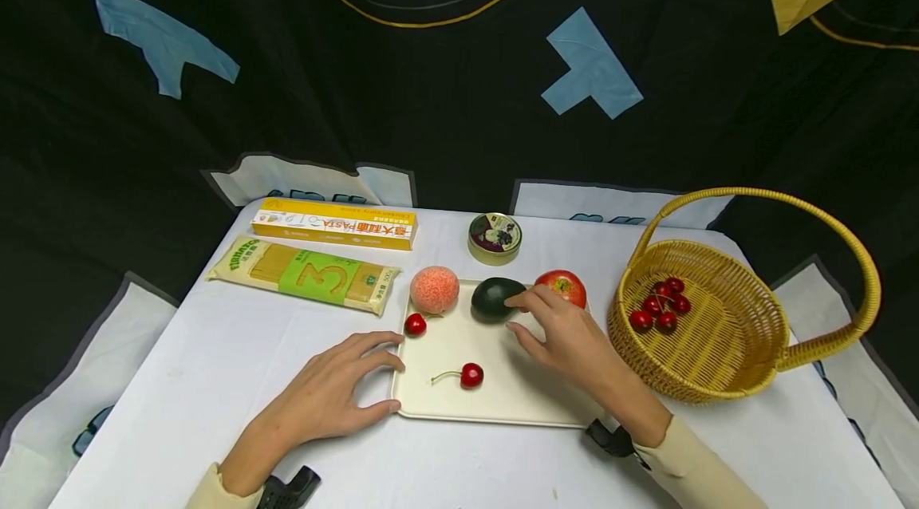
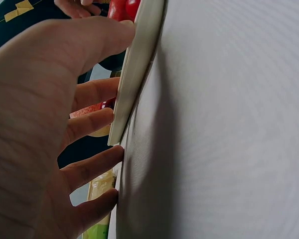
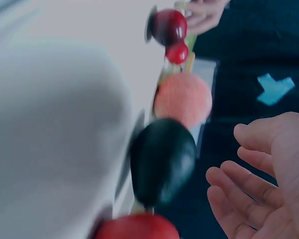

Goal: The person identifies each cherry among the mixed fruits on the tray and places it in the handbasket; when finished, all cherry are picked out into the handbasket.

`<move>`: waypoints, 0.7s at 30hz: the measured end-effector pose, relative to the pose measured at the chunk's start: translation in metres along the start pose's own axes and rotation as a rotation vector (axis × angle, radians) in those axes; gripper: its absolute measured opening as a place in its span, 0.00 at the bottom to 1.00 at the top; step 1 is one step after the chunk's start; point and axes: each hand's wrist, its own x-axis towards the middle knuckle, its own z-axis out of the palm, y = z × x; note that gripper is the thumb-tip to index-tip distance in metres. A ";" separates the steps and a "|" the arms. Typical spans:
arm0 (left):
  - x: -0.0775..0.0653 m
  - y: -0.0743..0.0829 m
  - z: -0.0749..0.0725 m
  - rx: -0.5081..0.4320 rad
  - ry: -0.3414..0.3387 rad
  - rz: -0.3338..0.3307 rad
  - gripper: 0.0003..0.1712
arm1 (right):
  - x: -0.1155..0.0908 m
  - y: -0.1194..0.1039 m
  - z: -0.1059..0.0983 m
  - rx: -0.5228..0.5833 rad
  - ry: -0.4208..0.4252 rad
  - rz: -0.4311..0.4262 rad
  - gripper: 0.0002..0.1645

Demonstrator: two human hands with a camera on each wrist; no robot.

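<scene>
A cream tray [image 1: 445, 401] lies on the white table and bears a pink peach [image 1: 434, 290], a dark green avocado [image 1: 494, 300], a red apple [image 1: 563, 286] and two cherries. One cherry [image 1: 471, 376], its stem pointing left, lies near the front; the other cherry [image 1: 415, 325] is by the left rim. My left hand [image 1: 332, 388] spreads along the tray's left edge, fingertips and thumb at the rim. Over the tray's right half is my right hand [image 1: 570, 337], fingers loosely bent beside the avocado. In the right wrist view a gap separates these fingers [image 3: 244, 196] from the avocado [image 3: 162, 162].
A yellow wicker basket [image 1: 646, 365] with a tall handle stands at the right, holding several cherries [image 1: 660, 305]. Behind the tray is a round tin [image 1: 494, 238]. A yellow pasta box [image 1: 333, 223] and a noodle packet [image 1: 305, 274] lie at the back left.
</scene>
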 end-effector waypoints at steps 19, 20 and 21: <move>0.000 -0.001 0.000 -0.007 0.006 0.015 0.22 | 0.045 -0.045 0.055 0.071 -0.254 -0.177 0.21; 0.000 -0.002 0.000 -0.006 0.008 0.016 0.22 | 0.047 -0.047 0.056 0.060 -0.268 -0.188 0.21; 0.000 -0.002 0.000 -0.007 0.011 0.018 0.22 | 0.049 -0.048 0.058 0.047 -0.280 -0.198 0.22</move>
